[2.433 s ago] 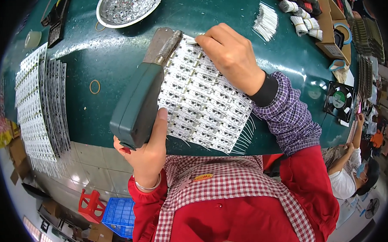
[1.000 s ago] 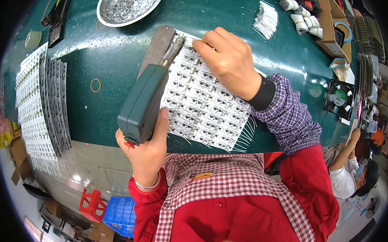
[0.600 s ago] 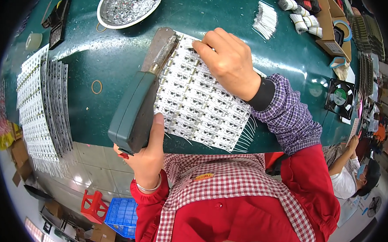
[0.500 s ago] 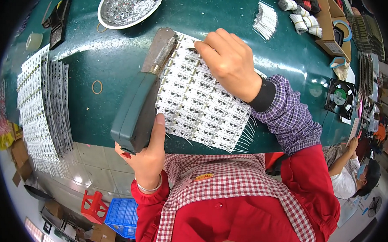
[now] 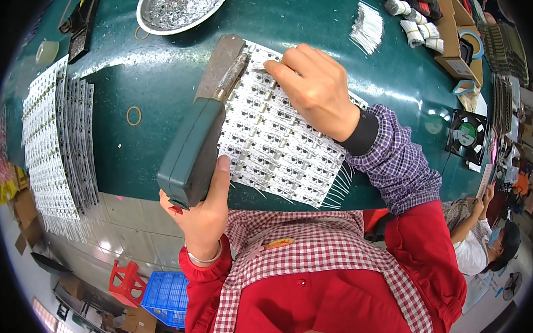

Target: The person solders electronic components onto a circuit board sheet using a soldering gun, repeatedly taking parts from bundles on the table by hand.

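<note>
My left hand [image 5: 204,220] is wrapped around the lower end of a dark green, block-shaped hand tool [image 5: 190,155] with a flat grey metal head [image 5: 219,64]. The tool's head lies along the left edge of a white circuit board panel [image 5: 277,139], and my left thumb rests by that edge. Rows of small dark parts and thin white wires cover the panel. Above its upper part, my right hand [image 5: 316,87] is closed in a pinch on a slim silver tool that looks like tweezers [image 5: 258,67], mostly hidden by the fingers.
More wired panels [image 5: 48,146] stand stacked at the left. A metal bowl of scraps [image 5: 179,12] is at the back, with a rubber band [image 5: 134,116] nearer. Cut white wires [image 5: 367,28], wire bundles [image 5: 415,32], a cardboard box [image 5: 457,39] and a fan [image 5: 467,134] lie right. Another person [image 5: 481,246] sits beyond.
The green tool has shifted slightly to the right with my left hand. My right hand and the silver tip have moved a little left and down over the panel.
</note>
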`<state>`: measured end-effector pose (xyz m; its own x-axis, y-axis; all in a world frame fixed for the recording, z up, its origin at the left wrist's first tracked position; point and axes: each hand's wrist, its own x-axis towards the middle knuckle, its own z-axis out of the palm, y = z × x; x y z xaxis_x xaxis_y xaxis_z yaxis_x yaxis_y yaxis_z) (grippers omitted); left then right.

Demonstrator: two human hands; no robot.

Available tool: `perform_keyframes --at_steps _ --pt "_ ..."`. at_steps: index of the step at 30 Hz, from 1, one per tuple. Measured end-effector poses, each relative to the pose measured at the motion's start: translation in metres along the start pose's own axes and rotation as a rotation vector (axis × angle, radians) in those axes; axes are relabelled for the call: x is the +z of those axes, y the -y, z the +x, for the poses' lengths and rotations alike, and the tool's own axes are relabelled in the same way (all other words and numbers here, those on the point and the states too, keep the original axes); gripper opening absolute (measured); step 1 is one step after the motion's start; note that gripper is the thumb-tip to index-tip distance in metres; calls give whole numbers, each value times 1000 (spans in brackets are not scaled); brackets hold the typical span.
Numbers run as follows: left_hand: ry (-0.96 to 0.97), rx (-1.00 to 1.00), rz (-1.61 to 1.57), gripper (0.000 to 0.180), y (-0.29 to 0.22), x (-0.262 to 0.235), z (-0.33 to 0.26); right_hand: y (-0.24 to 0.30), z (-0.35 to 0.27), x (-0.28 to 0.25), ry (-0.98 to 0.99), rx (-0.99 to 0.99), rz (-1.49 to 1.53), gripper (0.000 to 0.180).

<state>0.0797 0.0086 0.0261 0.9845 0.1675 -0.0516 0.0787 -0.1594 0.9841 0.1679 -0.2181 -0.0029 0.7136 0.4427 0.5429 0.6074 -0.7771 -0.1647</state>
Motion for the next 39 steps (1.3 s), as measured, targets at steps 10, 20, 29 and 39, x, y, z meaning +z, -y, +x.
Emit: perform_keyframes --at_steps 10,20,29,39 --pt "19 -74 23 23 0 -2 -3 2 2 0 39 -5 -27 13" --pt "36 -19 42 19 5 -3 -2 3 3 1 38 -11 -37 14" --pt "37 -81 72 19 -2 -4 -4 3 5 3 23 -23 -26 13" --pt "-63 -98 39 24 -3 -5 -8 3 4 0 11 0 -28 12"
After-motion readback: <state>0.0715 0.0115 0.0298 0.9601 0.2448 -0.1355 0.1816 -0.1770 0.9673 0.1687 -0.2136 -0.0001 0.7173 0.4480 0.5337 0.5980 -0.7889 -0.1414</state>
